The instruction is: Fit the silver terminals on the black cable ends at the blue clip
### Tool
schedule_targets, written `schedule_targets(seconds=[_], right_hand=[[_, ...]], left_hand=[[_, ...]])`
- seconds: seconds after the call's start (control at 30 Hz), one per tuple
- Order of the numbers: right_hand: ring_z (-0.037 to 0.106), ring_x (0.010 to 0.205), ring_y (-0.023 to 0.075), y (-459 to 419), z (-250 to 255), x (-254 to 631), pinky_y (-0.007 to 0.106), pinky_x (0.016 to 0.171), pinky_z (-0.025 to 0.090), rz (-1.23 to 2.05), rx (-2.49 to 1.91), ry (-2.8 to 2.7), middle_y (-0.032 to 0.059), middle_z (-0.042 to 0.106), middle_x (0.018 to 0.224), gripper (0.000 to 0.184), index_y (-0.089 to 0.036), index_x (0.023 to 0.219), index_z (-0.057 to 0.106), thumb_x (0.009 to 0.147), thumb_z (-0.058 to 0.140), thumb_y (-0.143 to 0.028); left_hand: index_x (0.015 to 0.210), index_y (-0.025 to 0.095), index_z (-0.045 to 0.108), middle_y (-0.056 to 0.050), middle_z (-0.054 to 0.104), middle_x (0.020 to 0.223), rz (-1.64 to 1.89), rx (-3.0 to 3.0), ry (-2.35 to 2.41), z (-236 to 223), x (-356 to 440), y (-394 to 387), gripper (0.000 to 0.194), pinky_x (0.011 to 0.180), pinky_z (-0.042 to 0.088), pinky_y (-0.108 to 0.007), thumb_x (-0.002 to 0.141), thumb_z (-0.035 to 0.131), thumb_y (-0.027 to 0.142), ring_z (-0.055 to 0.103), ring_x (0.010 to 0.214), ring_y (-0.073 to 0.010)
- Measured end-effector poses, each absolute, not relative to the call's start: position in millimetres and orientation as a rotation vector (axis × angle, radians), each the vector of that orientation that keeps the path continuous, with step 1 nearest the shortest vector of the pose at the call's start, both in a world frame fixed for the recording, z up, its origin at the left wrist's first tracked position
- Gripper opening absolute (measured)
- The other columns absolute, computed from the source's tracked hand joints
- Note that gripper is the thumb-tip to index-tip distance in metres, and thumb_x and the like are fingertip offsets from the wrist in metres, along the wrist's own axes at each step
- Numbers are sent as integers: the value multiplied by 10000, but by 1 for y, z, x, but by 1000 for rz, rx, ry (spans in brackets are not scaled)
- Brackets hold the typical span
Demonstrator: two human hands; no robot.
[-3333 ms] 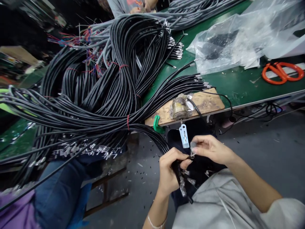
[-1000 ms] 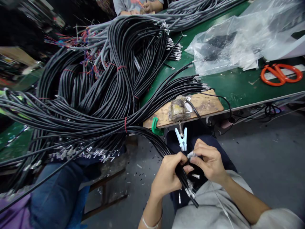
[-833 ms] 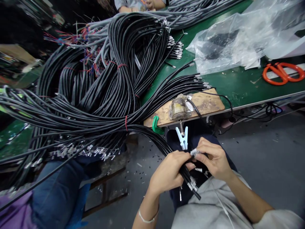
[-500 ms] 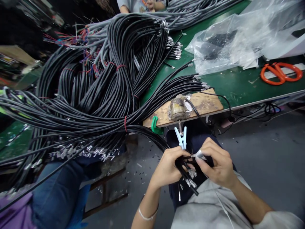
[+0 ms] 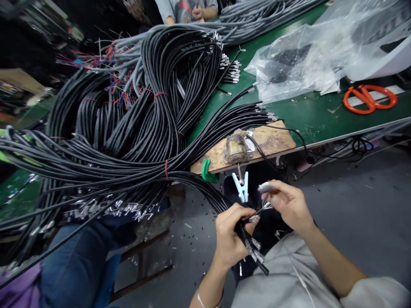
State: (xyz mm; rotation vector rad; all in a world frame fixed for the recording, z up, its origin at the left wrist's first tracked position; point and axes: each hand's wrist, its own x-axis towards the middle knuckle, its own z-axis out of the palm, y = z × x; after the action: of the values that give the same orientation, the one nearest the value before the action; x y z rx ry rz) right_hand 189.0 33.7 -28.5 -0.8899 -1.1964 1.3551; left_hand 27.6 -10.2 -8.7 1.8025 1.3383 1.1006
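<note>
My left hand point(image 5: 231, 233) is closed around a bundle of black cables point(image 5: 212, 194), whose stripped, silvery ends point(image 5: 255, 252) hang below the fist. One cable sticks out past the left thumb, and its bare wire strands point(image 5: 266, 205) are fanned out. Just above those strands is my right hand point(image 5: 287, 203), its fingers bent and slightly apart, with nothing plainly held. Silvery wrapping covers a fingertip of the right hand and the left thumb tip. A light-blue clip point(image 5: 241, 187) hangs from a metal rod on the motor-like device point(image 5: 236, 147), beyond my hands.
The device sits on a wooden board point(image 5: 276, 139), with a green clamp point(image 5: 208, 171) at its left. Large black cable bundles point(image 5: 128, 141) cover the left of the green table. Orange-handled scissors point(image 5: 369, 100) and a plastic bag point(image 5: 298, 64) lie right. Another person point(image 5: 189, 10) sits opposite.
My right hand has moved up and come off the cable end, where spread strands now show. My left hand still grips the bundle. The view has shifted slightly.
</note>
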Motion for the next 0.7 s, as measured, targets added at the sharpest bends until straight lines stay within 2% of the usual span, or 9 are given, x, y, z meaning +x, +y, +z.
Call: schedule_targets(seconds=[0.07,0.2,0.3,0.4,0.5,0.6,0.67,0.7], right_hand=[[603,762,159,32,-30,189,281,679,502,1371,-757,-1292,52,651,894,251,-209,1042,679,802,722,-270],[599,784,168,33,-33,185,304,697,497,1352,-579,-1354,58,631,847,91,-191,908,688,826,662,-160],[579,725,157,37,-35,181,292,651,491,1465,-525,-1256,47,607,775,30,-174,842,671,826,674,-199],[550,657,142,34,-38,172,276,601,476,1561,-516,-1126,28,582,709,175,-163,763,644,786,736,-310],[516,609,128,25,-39,157,254,551,451,1596,-586,-944,-3,532,669,257,-176,722,585,786,729,-378],[517,633,137,17,-38,147,262,555,447,1400,-735,-977,4,521,701,150,-191,756,567,853,648,-272],[531,675,162,15,-38,147,299,590,458,1069,-776,-1161,30,551,733,69,-197,808,594,855,593,-147],[541,697,178,15,-38,149,322,608,465,894,-766,-1267,46,573,752,113,-201,848,611,841,572,-95]], left_hand=[[807,159,637,-1,552,646,1101,1811,1346,-9,28,-11,66,529,348,-223,859,601,178,493,560,-106],[784,159,623,-3,531,650,1101,1766,1374,-8,26,-12,138,536,338,-233,891,545,197,489,565,-111],[735,160,598,2,518,623,1105,1742,1370,-7,24,-12,203,535,338,-235,911,503,196,492,555,-111],[707,158,593,6,511,592,1108,1767,1312,-6,21,-12,241,508,325,-229,917,479,188,475,515,-100],[700,159,591,7,535,591,1119,1764,1283,-8,18,-12,174,507,334,-227,869,571,194,476,509,-98],[670,163,562,26,505,568,1166,1750,1316,-10,18,-13,168,509,338,-222,809,655,178,458,503,-94],[685,162,584,27,506,572,1198,1747,1370,-8,20,-13,142,506,338,-218,809,651,171,460,504,-92],[694,161,599,26,509,574,1209,1744,1410,-7,21,-14,130,502,337,-217,818,637,171,462,501,-92]])
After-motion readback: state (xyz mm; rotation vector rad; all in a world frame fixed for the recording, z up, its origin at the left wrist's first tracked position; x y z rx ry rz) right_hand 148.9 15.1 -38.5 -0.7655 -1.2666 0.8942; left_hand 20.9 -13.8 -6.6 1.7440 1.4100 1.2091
